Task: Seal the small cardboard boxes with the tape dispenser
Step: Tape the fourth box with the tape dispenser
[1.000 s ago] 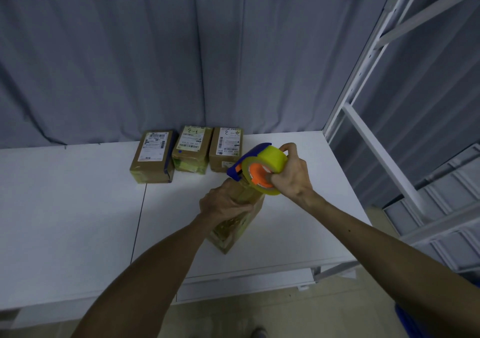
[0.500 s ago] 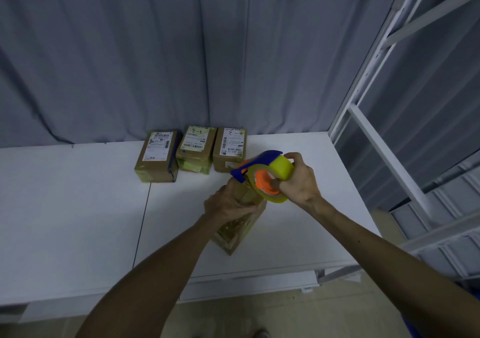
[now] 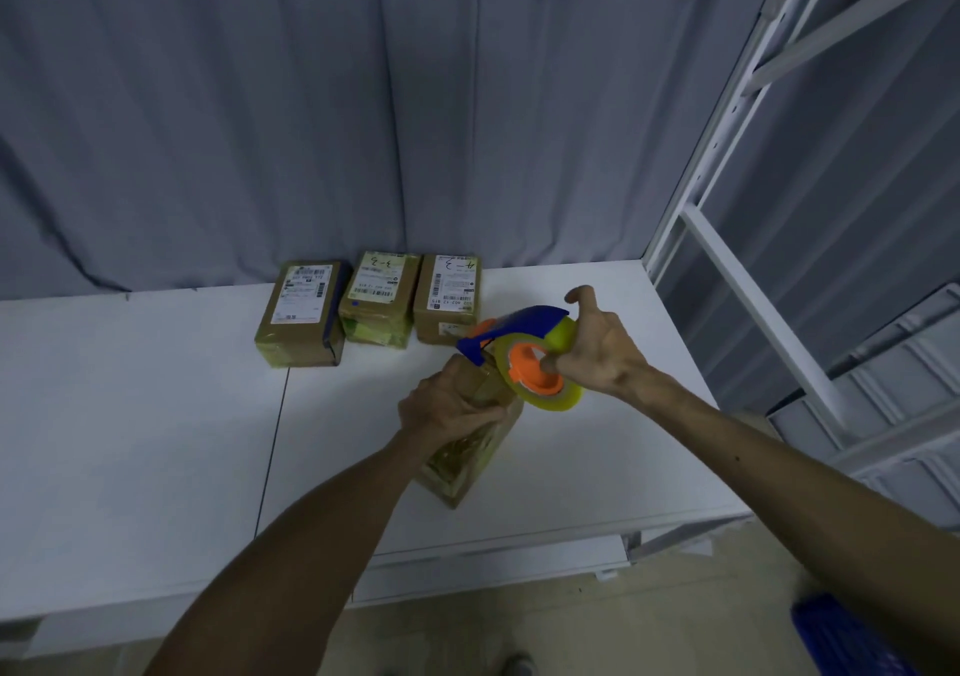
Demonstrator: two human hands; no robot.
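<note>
Now the left hand (image 3: 447, 405) clasps the upended box (image 3: 467, 460) near the table's (image 3: 130, 441) front edge, the right hand (image 3: 602, 358) grips the tape dispenser (image 3: 524, 358) at its top; brace firmly, draw tape flat over that end

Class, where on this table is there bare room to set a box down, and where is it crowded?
Widest bare patch: the table left of its seam, curtain to front edge. A smaller one: between the right hand and the rack post. Crowded: by the three labelled boxes and held box.
</note>
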